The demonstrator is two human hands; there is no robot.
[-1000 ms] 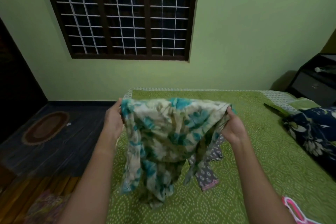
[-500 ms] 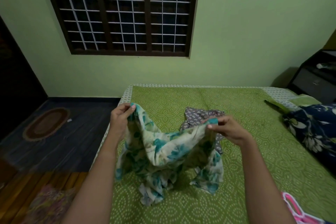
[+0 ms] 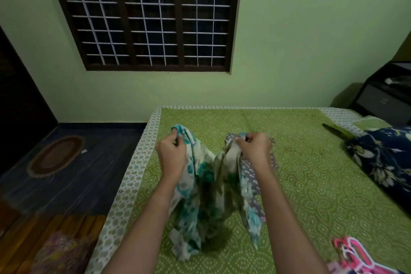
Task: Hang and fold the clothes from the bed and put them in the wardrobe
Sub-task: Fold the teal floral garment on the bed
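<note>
A cream garment with a teal floral print (image 3: pixel 206 198) hangs crumpled between my two hands above the green bed (image 3: pixel 311 184). My left hand (image 3: pixel 172 154) pinches one top edge of it; my right hand (image 3: pixel 254 148) pinches the other edge. The garment's lower part rests on the bedspread. A grey dotted garment (image 3: pixel 250 173) lies on the bed beneath and behind it, mostly hidden by the floral one and my right arm.
Pink hangers (image 3: pixel 353 256) lie at the bed's near right corner. A navy floral cloth (image 3: pixel 382 160) sits at the right edge. A dark cabinet (image 3: pixel 382 95) stands beyond it. Left of the bed lie dark floor, an oval rug (image 3: pixel 55 155) and a barred window above.
The floral garment, held spread wide and high, has been lowered onto the bed. My hands came closer together, letting the cloth sag and bunch between them.
</note>
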